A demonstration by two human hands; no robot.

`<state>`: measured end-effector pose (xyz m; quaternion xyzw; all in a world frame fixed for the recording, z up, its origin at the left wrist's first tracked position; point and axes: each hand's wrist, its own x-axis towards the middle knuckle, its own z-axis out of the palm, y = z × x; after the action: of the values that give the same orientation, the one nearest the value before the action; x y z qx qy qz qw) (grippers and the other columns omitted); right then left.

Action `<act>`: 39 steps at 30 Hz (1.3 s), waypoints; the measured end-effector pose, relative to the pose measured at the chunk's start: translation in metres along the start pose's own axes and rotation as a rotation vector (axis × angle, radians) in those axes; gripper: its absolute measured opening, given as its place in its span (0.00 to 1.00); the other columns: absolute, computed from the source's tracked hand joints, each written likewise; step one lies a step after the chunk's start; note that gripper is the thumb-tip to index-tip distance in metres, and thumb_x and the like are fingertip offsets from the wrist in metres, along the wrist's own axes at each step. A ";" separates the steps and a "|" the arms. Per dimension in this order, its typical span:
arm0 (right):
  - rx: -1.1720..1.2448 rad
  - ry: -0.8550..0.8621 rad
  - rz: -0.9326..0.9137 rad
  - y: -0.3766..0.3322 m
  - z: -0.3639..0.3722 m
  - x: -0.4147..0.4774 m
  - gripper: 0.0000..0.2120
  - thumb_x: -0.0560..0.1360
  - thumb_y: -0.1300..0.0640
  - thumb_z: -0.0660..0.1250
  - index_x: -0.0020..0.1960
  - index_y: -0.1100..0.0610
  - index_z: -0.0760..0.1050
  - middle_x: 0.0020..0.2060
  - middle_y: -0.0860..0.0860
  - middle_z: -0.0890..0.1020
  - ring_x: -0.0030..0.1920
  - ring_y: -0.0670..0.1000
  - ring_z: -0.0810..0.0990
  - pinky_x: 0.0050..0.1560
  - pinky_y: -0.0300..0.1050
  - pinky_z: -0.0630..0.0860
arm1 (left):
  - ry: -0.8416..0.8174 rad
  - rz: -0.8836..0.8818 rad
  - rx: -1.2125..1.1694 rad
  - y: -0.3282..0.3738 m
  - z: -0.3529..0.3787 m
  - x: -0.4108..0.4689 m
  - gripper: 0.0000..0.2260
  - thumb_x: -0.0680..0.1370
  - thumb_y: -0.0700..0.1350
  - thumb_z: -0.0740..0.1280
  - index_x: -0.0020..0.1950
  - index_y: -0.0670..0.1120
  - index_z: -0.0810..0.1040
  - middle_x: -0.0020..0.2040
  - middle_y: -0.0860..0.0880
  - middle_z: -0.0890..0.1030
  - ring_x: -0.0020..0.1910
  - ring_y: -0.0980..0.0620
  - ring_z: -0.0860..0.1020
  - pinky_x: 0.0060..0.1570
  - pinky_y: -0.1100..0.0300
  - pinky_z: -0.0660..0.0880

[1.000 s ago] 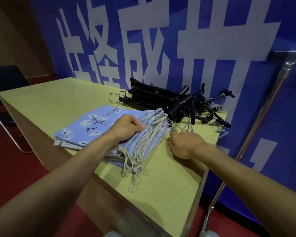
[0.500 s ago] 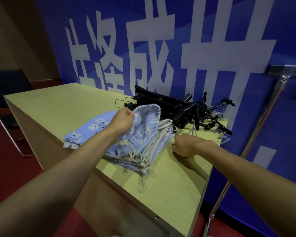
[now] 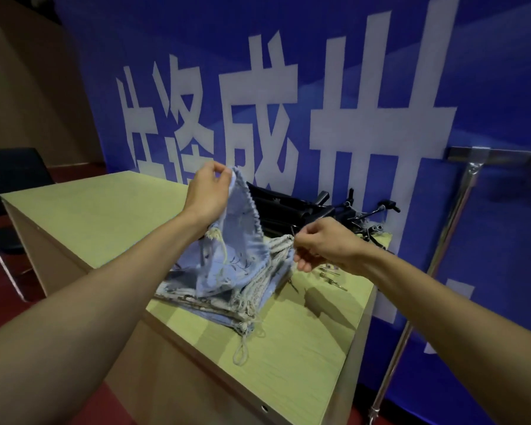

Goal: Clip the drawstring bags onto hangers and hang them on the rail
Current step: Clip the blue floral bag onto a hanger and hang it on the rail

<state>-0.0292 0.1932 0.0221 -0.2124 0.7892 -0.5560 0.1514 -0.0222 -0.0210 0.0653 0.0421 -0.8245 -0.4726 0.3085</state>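
Progress is early: my left hand [image 3: 207,191] and right hand [image 3: 322,245] each pinch one drawstring bag [image 3: 236,253] above the stack [image 3: 215,305]; hangers [image 3: 292,207] beyond my right hand lie untouched, and the rail [image 3: 503,154] is bare.

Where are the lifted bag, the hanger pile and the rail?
lifted bag [image 3: 236,250]: head view, blue floral face.
hanger pile [image 3: 288,207]: head view, black top bar.
rail [image 3: 509,154]: head view, horizontal chrome bar.

Blue backdrop [image 3: 488,87]: large white Chinese characters [image 3: 377,124], tops cut off by the frame. One looks like 成 [image 3: 258,81]; the others are not surely readable.
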 end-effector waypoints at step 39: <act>-1.110 0.232 0.170 -0.059 -0.197 -0.220 0.03 0.68 0.57 0.77 0.39 0.53 0.84 0.28 0.45 0.83 0.27 0.41 0.82 0.31 0.30 0.74 | -0.615 0.124 -0.147 0.165 0.166 -0.149 0.07 0.79 0.47 0.64 0.49 0.47 0.80 0.50 0.46 0.82 0.48 0.49 0.79 0.48 0.56 0.75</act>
<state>0.0774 0.4473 0.1446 -0.1334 0.9887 -0.0636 -0.0260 0.0440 0.2486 0.0682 -0.1757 -0.8437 -0.5016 0.0752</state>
